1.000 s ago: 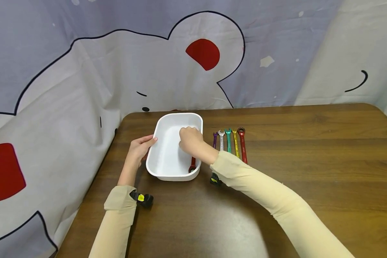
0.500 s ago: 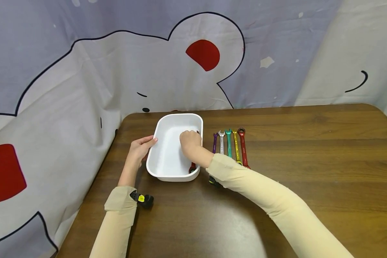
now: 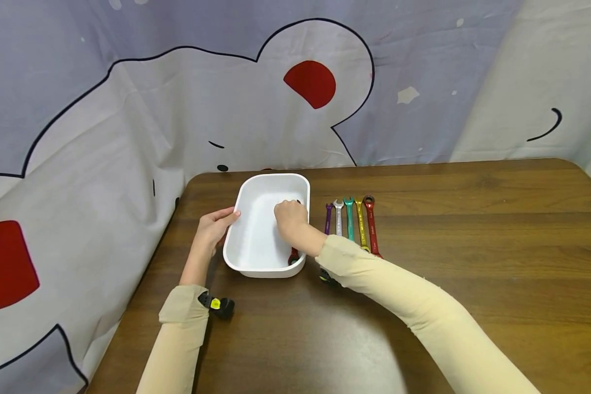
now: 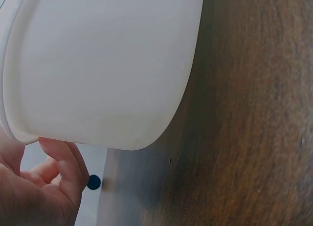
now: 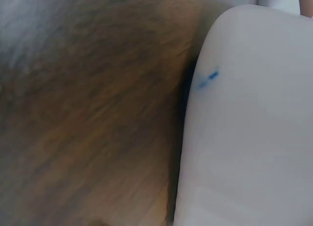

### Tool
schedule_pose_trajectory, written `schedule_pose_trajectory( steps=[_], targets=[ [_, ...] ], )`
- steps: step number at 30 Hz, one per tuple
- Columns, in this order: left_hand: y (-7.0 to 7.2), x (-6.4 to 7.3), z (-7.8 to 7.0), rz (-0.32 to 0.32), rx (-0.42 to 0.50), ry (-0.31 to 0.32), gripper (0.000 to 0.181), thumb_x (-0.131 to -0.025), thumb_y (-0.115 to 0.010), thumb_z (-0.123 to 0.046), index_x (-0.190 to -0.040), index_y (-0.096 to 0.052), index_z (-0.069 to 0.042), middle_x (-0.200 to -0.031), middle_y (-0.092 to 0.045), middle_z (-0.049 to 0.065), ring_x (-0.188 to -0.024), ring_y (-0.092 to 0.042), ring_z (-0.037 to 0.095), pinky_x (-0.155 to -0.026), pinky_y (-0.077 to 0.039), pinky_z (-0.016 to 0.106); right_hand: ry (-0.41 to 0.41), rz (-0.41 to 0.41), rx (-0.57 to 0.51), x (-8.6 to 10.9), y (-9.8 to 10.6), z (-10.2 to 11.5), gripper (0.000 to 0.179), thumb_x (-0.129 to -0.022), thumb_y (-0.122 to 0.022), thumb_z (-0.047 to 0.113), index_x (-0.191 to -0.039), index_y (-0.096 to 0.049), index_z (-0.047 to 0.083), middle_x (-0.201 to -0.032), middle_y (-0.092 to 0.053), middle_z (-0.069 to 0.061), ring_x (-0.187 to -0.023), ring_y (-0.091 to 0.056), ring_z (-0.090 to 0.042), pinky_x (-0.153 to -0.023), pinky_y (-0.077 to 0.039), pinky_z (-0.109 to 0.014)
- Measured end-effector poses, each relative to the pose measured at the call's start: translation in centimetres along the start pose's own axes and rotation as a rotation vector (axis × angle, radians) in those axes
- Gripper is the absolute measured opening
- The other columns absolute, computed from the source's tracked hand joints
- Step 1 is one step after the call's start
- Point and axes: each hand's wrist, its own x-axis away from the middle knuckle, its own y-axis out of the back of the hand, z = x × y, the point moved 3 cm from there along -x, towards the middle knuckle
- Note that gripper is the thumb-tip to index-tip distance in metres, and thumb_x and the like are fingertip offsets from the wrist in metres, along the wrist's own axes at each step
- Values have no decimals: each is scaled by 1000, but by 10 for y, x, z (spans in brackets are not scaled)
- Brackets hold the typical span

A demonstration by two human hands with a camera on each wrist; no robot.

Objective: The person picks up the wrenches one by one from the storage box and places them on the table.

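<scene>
A white rectangular tub (image 3: 251, 243) stands on the table, its left rim gripped by my left hand (image 3: 210, 230) with the thumb over the edge. In the left wrist view that hand's curled fingers touch the tub's outer wall (image 4: 107, 69). My right hand (image 3: 292, 221) is inside the tub near its right wall, fingers curled down on a red wrench (image 3: 294, 256). The wrench's near end shows below the hand and a dark bit of its far end above; its middle is hidden. The right wrist view has only the tub's outside (image 5: 254, 118), with a blue mark, and no fingers.
Right of the tub, several wrenches lie side by side: purple (image 3: 328, 216), silver (image 3: 338, 218), green (image 3: 349, 219), yellow (image 3: 361, 221) and red (image 3: 371, 227). The right forearm covers the near ends of some. A printed cloth (image 3: 423, 82) hangs behind the wooden table (image 3: 473, 246).
Over the second, my right hand moves slightly nearer inside the tub, and the red wrench's far end comes into view, then shifts a little left. The left hand and tub stay put.
</scene>
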Motion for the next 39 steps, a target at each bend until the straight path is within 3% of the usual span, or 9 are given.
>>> schedule_pose_trajectory(
  steps=[5, 12, 20, 31, 36, 39],
  targets=[
    [-1, 0, 0, 3, 7, 1, 53, -94, -60, -35, -141, -50, -12, -138, -52, 14, -102, -58, 18, -68, -51, 22, 26, 6, -50, -1, 0, -2, 16, -91, -58, 4, -94, -72, 6, -93, -73, -8, -83, -70, -24, -64, -58, -33],
    [-1, -1, 0, 3, 26, 1, 53, -93, -61, -35, -140, -51, -12, -138, -53, 14, -102, -58, 17, -68, -51, 22, -14, 157, -160, -7, 4, -8, 16, -92, -54, 8, -98, -68, 3, -92, -69, -11, -80, -68, -22, -60, -56, -30],
    [-1, 0, 0, 6, 35, 3, 53, -94, -61, -34, -140, -50, -11, -137, -53, 14, -99, -59, 15, -68, -52, 21, -58, 242, -208, -12, 6, -11, 24, -95, -49, 11, -109, -66, 2, -100, -69, -13, -85, -66, -22, -59, -52, -28],
    [-1, 1, 0, 7, 42, -6, 52, -93, -61, -33, -139, -51, -10, -135, -54, 16, -88, -60, 10, -67, -53, 21, -78, 281, -213, -16, 7, -13, 17, -89, -54, 14, -95, -67, 5, -90, -66, -8, -71, -55, -18, -51, -41, -24],
    [-1, 2, -1, 13, 39, -14, 53, -93, -61, -33, -140, -50, -10, -137, -53, 16, -88, -60, 9, -67, -52, 21, -111, 321, -232, -18, 4, -13, 20, -88, -58, 20, -98, -67, 5, -91, -63, -8, -70, -51, -17, -51, -39, -23],
    [-1, 3, -1, 14, 31, -12, 54, -93, -61, -34, -140, -50, -10, -137, -52, 16, -90, -60, 11, -68, -52, 21, -139, 357, -260, -20, 0, -12, 25, -88, -57, 23, -100, -66, 3, -90, -64, -9, -60, -51, -14, -47, -41, -20]
  ],
)
